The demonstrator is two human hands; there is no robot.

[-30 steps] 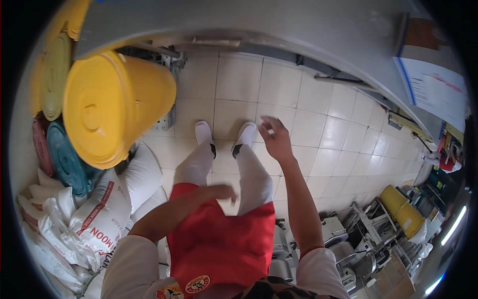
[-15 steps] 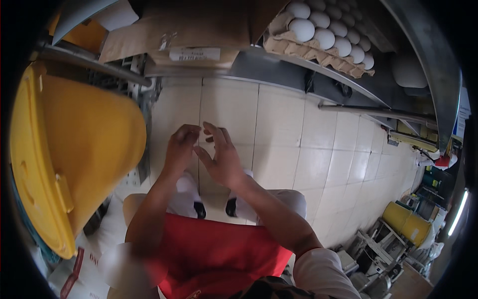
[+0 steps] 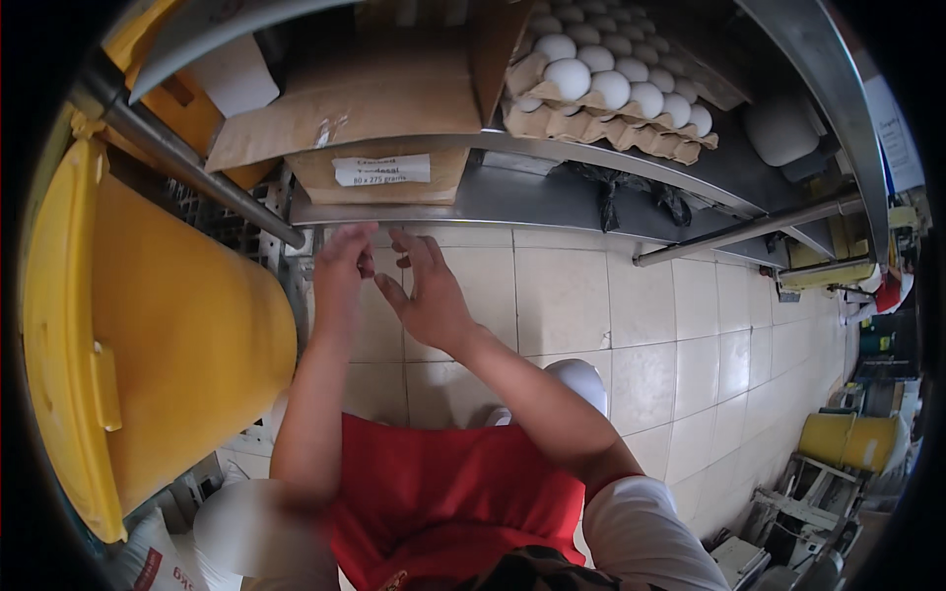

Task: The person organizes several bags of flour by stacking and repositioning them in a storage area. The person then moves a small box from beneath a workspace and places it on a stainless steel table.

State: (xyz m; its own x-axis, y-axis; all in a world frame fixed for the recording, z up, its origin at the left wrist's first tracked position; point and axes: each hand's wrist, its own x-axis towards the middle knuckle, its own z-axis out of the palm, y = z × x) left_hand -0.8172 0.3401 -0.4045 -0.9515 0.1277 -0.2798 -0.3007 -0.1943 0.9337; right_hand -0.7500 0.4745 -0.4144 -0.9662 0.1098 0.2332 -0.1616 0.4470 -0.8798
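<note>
My left hand (image 3: pixel 342 254) is raised over the tiled floor with its fingers bent loosely toward my right hand. Its fingers are slightly smeared, but a gap shows between them and the thumb, and nothing can be seen in it. Beside it, my right hand (image 3: pixel 429 298) has its thumb and fingers apart and holds nothing. The two hands do not touch. Just beyond them, a cardboard box (image 3: pixel 305 182) with a white label sits on the metal shelf (image 3: pixel 522 209). White eggs (image 3: pixel 611 91) stand in stacked cardboard trays (image 3: pixel 562 125) on the shelf at the upper right.
A large yellow bin (image 3: pixel 197 335) with a lid stands close on the left, beside a metal rail (image 3: pixel 197 163). Black plastic (image 3: pixel 611 197) hangs at the lower shelf. White sacks (image 3: pixel 148 557) lie at lower left. Another person (image 3: pixel 890 293) is far off at the right.
The shelf, box and egg trays now appear lower in view, with more of them showing. Both hands have come closer to the shelf edge, still apart.
</note>
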